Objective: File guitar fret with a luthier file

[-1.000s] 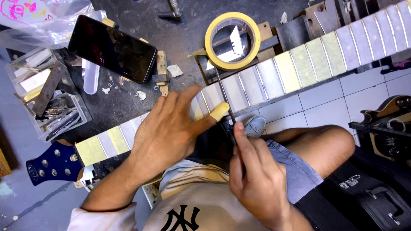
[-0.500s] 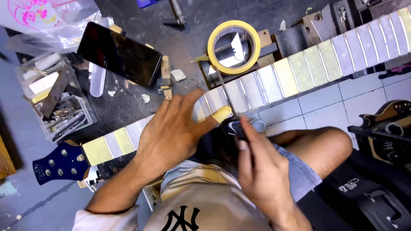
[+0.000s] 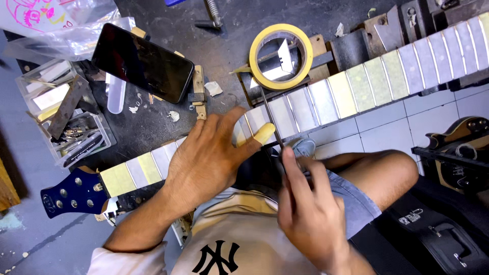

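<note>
A person's left hand (image 3: 206, 160) presses flat on a taped guitar neck (image 3: 326, 97) lying across the workbench, while the right hand (image 3: 310, 214) grips a thin metal file (image 3: 272, 122) set across it.

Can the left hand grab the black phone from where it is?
Probably yes: the left hand rests on the taped guitar neck, and only bare bench with small scraps lies between it and the phone.

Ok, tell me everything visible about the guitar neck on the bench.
The guitar neck lies flat, running diagonally from a dark blue headstock at lower left to the upper right edge. Strips of pale yellow and whitish tape cover the fretboard between thin metal frets. The left hand presses on its middle; the right hand holds a thin metal file across it.
</note>
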